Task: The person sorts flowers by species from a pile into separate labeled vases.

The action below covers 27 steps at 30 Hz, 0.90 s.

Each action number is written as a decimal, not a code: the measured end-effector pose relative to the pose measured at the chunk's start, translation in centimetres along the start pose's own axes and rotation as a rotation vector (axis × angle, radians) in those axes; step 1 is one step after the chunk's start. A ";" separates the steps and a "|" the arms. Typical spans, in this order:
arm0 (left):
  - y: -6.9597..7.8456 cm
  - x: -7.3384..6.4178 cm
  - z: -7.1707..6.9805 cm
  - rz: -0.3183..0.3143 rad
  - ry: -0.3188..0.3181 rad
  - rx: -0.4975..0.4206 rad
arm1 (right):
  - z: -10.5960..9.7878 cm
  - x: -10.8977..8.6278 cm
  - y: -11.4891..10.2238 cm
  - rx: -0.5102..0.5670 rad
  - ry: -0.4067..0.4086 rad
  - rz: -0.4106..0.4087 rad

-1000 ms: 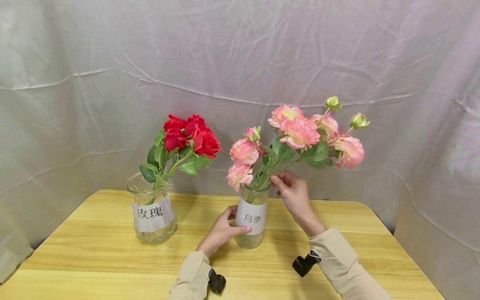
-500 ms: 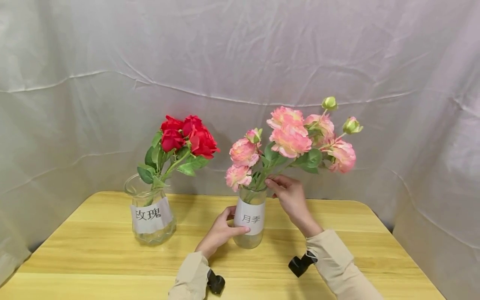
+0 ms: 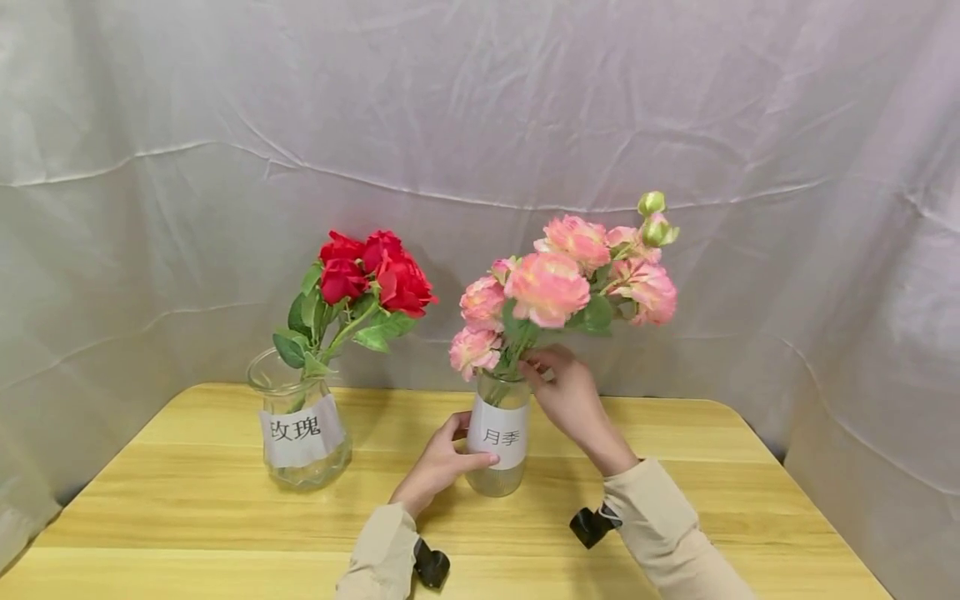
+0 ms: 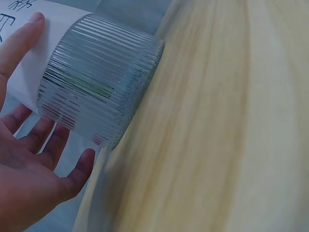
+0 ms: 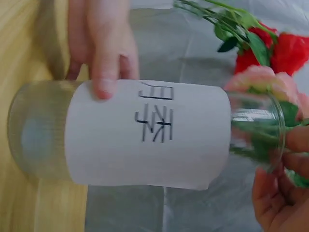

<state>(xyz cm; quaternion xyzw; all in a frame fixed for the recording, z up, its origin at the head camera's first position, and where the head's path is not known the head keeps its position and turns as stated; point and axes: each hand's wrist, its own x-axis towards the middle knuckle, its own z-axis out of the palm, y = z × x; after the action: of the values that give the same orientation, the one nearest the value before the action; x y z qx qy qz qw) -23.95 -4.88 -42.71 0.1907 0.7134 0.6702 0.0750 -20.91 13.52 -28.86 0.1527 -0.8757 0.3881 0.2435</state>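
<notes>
A slim glass vase (image 3: 501,482) with a white paper label (image 3: 501,412) reading 月季 stands on the table. My left hand (image 3: 438,468) holds it low down, thumb across the label and fingers round the far side. Ridged glass shows at the base in the left wrist view. At the mouth, my right hand (image 3: 566,396) pinches the green stem of a pink artificial flower spray (image 3: 547,290). Its blooms and two green buds lean right over the hand. Further pink blooms (image 3: 476,350) hang over the left rim. Stems run down inside the neck, partly hidden by the label.
To the left stands a wider glass vase (image 3: 313,479) labelled 玫瑰, holding red roses (image 3: 405,283) that lean right towards the pink blooms. A grey cloth (image 3: 480,108) hangs behind the wooden table (image 3: 187,533).
My right hand has shifted left, closer over the vase mouth. The pink blooms and buds swung left with it and stand more bunched. My left hand stays on the vase.
</notes>
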 end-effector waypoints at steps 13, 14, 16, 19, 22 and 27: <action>0.5 -0.2 0.1 -0.011 -0.006 -0.020 | 1.3 -4.4 1.9 0.155 -0.090 0.185; 0.5 -0.2 0.1 -0.011 -0.005 -0.021 | 1.2 -4.7 2.3 0.188 -0.093 0.214; 0.5 -0.1 0.2 -0.012 -0.006 -0.020 | 1.2 -5.2 3.2 0.257 -0.084 0.251; 0.5 -0.1 0.2 -0.021 -0.015 -0.017 | 1.1 -6.1 4.8 0.337 -0.064 0.294; 0.6 -0.2 0.0 -0.039 -0.029 0.004 | 0.6 -7.0 6.1 0.352 -0.054 0.337; 1.0 -0.7 -1.0 -0.051 -0.011 0.082 | -0.5 -8.1 7.9 0.313 -0.077 0.368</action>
<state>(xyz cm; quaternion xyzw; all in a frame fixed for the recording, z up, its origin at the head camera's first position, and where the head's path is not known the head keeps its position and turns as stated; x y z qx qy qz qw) -23.51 -6.03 -41.71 0.1790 0.7443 0.6373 0.0881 -17.59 19.70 -37.81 0.0412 -0.8264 0.5510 0.1086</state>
